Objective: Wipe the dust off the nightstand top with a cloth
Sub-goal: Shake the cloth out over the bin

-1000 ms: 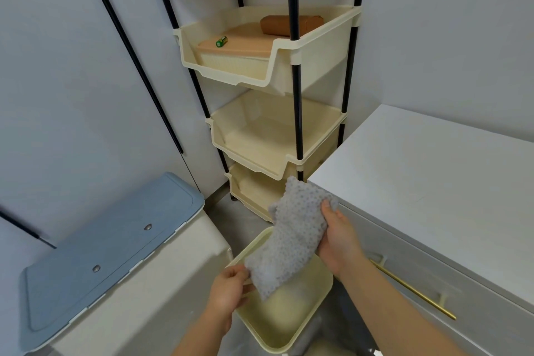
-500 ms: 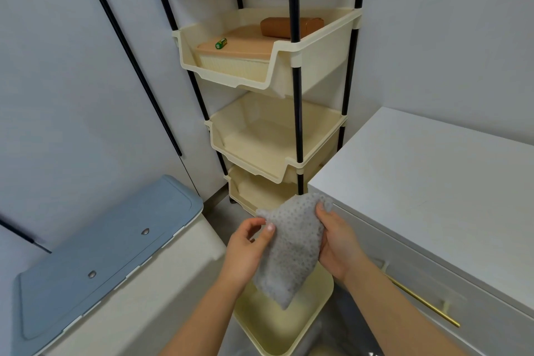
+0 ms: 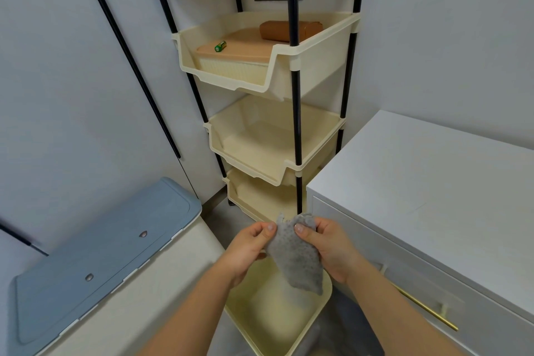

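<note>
A grey dotted cloth hangs between my two hands at the lower middle of the view. My left hand pinches its upper left edge. My right hand grips its upper right part, thumb on the front. The cloth dangles over a cream bin on the floor. The white nightstand stands to the right of my hands, its flat top bare, with a gold drawer handle on its front.
A cream tiered rack with black poles stands straight ahead in the corner; its top tray holds a brown pouch and a green battery. A white box with a blue lid sits at the lower left.
My left hand rose from the cloth's lower end to its top edge. Both hands now hold the cloth near its top, slightly lower and closer together than before.
</note>
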